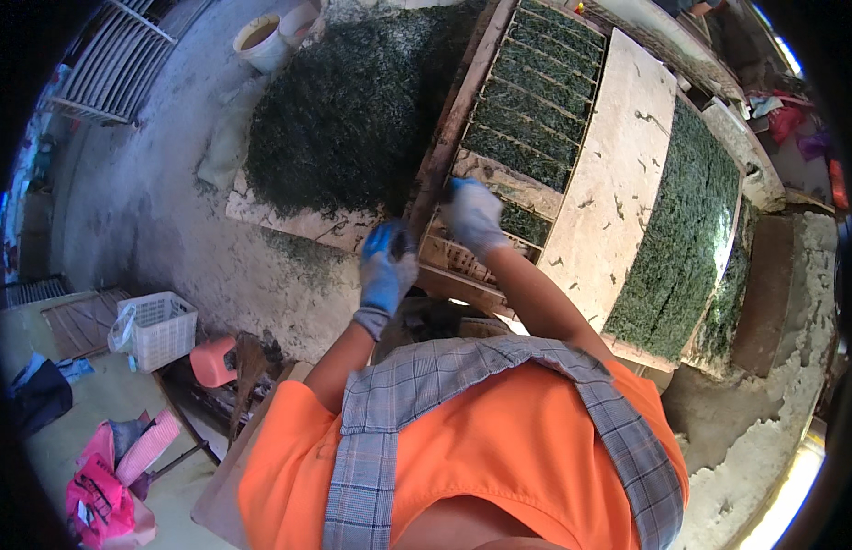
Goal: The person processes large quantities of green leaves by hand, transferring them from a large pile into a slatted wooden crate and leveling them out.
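Note:
My left hand (387, 275), in a grey and blue work glove, is beside a wooden rail with its fingers curled around a small dark lump that I cannot make out. My right hand (474, 216), gloved the same way, is over the near end of a slatted frame (502, 185). Its fingers bend down and are slightly blurred; what they grip, if anything, is hidden. Strips of dark green leafy matter (534, 90) fill the frame's rows, and a pale bare slat lies by my right hand. Left of the rail (442, 137) spreads a large heap of the same dark green leaves (339, 119).
A pale board (617, 165) and a wide green-covered panel (680, 238) lie to the right. A bucket (261, 44) stands at the far left. Nearer are a white plastic basket (160, 330), a red container (213, 361) and a pink bag (100, 500).

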`<state>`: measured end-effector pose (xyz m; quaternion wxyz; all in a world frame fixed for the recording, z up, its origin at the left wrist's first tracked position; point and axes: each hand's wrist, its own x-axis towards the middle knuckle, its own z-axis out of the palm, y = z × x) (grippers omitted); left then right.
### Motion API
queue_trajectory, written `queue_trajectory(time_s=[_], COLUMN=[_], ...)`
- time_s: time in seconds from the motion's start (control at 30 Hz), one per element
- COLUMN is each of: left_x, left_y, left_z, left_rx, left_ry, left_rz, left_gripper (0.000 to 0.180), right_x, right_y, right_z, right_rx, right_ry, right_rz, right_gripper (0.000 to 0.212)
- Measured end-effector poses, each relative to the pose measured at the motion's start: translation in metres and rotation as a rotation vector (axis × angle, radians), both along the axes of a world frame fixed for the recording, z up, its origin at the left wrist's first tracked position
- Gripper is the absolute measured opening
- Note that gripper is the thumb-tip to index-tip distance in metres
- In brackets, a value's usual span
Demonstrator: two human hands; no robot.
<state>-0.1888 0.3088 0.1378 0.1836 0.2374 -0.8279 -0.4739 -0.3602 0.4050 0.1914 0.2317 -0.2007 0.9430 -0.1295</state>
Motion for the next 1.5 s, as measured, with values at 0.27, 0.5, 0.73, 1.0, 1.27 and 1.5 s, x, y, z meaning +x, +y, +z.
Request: queue_trajectory(time_s=[0.27,0.5,0.73,1.0,1.27,1.5], left_x=[0.042,-0.019,-0.04,-0.08,-0.1,-0.114], left_y=[-0.03,0.001,0.047,0.04,0.036,0.02], left_z=[-0.039,-0.021,-0.049,-0.025,-0.001,-0.017], left_rx=[-0.05,0.232,-0.228,-0.786,-0.75,-1.008], left_ry=[-0.041,-0.031,-0.152,-0.305,-0.437,-0.111], left_rz=[0.332,0.004,-0.037,-0.414,-0.439,-0.806], left_gripper=[0.02,0.031,0.032,0.049,0.067,0.062], right_x=[0.012,-0.01,-0.019,0.011,0.025,0.011], right_y=[0.107,0.051,0.041,0.146,0.105,0.139], right_z=[-0.031,-0.053,-0.038,-0.047,-0.113,-0.079], right_rx=[-0.381,-0.267,-0.107,-0.375,-0.173,-0.279], right_ry=[0.415,-0.048,0.517,0.458,0.589,0.646], right_rz=[-0.029,-0.02,0.397,-0.16,0.424,-0.393], right_gripper=[0.049,0.034,0.049,0.055,0.062,0.066])
